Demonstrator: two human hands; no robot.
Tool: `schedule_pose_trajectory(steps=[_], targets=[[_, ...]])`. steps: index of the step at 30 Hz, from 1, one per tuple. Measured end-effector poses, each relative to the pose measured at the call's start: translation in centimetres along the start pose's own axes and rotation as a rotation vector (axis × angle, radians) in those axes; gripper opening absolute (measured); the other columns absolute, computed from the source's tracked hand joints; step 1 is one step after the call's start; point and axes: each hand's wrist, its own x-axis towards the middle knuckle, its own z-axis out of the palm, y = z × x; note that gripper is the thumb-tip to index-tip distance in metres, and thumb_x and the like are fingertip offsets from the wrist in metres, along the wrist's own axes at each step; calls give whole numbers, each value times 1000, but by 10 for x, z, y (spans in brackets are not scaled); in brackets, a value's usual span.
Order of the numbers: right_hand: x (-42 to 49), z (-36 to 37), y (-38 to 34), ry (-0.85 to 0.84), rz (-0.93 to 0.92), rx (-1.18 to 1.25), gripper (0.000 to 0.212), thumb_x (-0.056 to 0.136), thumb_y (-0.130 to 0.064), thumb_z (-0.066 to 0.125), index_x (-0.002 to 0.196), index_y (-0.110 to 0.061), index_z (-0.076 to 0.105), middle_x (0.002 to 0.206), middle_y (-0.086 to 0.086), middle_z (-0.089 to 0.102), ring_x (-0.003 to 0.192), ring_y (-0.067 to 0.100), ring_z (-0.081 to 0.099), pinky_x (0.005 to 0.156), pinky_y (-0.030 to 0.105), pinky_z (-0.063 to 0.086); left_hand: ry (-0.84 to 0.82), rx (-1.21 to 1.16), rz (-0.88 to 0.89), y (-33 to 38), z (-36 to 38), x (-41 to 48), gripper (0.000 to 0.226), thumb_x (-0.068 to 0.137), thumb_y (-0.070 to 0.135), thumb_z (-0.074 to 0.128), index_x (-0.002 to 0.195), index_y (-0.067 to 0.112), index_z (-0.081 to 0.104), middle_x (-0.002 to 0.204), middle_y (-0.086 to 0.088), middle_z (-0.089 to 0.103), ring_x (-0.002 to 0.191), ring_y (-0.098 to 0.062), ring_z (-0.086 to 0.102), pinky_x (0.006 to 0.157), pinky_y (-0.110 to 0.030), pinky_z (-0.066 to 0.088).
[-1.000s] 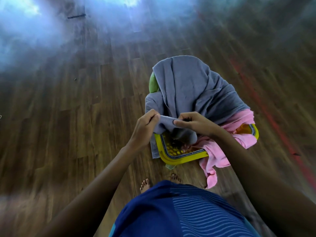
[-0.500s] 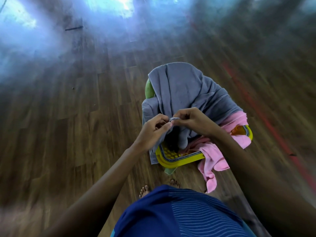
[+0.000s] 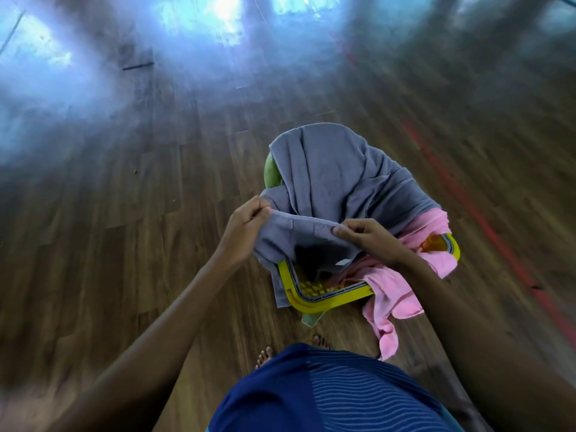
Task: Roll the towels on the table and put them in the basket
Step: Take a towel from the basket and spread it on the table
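1. Half a second ago the two hands met at one spot on the grey towel's edge. Now they have drawn apart, and that edge stretches taut between them.
2. The left hand (image 3: 244,227) pinches the grey towel (image 3: 336,179) at its left corner, fingers curled around the cloth.
3. The right hand (image 3: 372,241) pinches the same edge further right, thumb and fingers closed on the fabric.
4. The rest of the grey towel lies heaped over the far side of a yellow basket (image 3: 311,304) standing on a wooden floor (image 3: 124,244).
5. A pink towel (image 3: 396,294) spills over the basket's right and near rim, reaching down to the floor.
6. Something green (image 3: 270,174) peeks out at the towel's far left; what it is cannot be told.
7. The person's blue shirt (image 3: 311,397) and bare toes (image 3: 265,357) show at the near edge.
8. No desk is in view.
9. Spreading the edge suggests the person is finding the corners to lift the towel out; rolling appears not yet begun.
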Motion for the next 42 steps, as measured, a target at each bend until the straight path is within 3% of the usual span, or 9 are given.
schedule_pose_trajectory(steps=[6,10,14,16,22,27,33,38,42], targets=[[7,-8,-48,-31,-144,-42,40,98,-24,56,66,-6,39,63,4,29,56,15,29,51,20,29,-106,74,-44,-15,13,-7,11,94,22,53,98,18,62,97,3,62,91,-5,58,82,-28,47],[15,-1,-73,-107,-189,-126,34,96,-19,59,66,-9,46,60,-3,31,55,4,31,53,13,30,-277,63,35,10,30,0,37,93,30,57,127,16,57,121,4,63,117,-8,56,100,-27,44],[19,-5,-77,-92,-192,-118,35,95,-21,61,66,-8,48,62,3,31,56,8,31,53,17,29,-304,-24,29,27,33,8,10,97,12,54,99,7,62,89,-3,64,87,-7,59,79,-23,47],[17,-7,-75,-93,-167,-116,35,94,-24,62,66,-10,48,60,0,32,55,9,31,51,16,29,-273,-68,35,33,33,9,16,98,5,50,86,12,58,76,4,53,74,0,50,70,-18,41],[9,-17,-47,-95,-40,31,28,95,-27,60,72,-12,52,67,5,38,61,13,36,57,18,32,-60,-129,60,33,17,15,15,97,7,51,83,8,58,78,-1,52,76,-7,48,71,-21,40],[9,-13,-43,80,-103,136,29,99,-31,55,79,-9,53,74,4,44,70,18,42,64,29,38,-77,-112,31,23,12,14,19,96,11,54,78,15,59,73,8,52,73,-6,48,68,-22,39],[23,-10,-83,37,-236,-59,41,99,-24,55,76,9,46,69,9,39,63,18,38,59,30,34,-107,-143,16,40,20,24,22,99,18,51,103,1,65,93,-9,65,84,-14,62,75,-23,52],[32,-11,-99,32,-259,-146,35,94,-22,62,62,-17,49,59,-4,37,55,6,36,53,21,31,-55,-156,89,60,17,36,15,97,15,56,101,6,68,89,-6,68,80,-16,64,73,-27,53],[34,-10,-100,29,-256,-216,35,92,-26,65,62,-15,49,58,-2,36,53,6,35,52,19,29,-110,-108,74,63,11,43,11,95,9,57,91,15,64,86,4,63,80,-6,61,73,-22,51]])
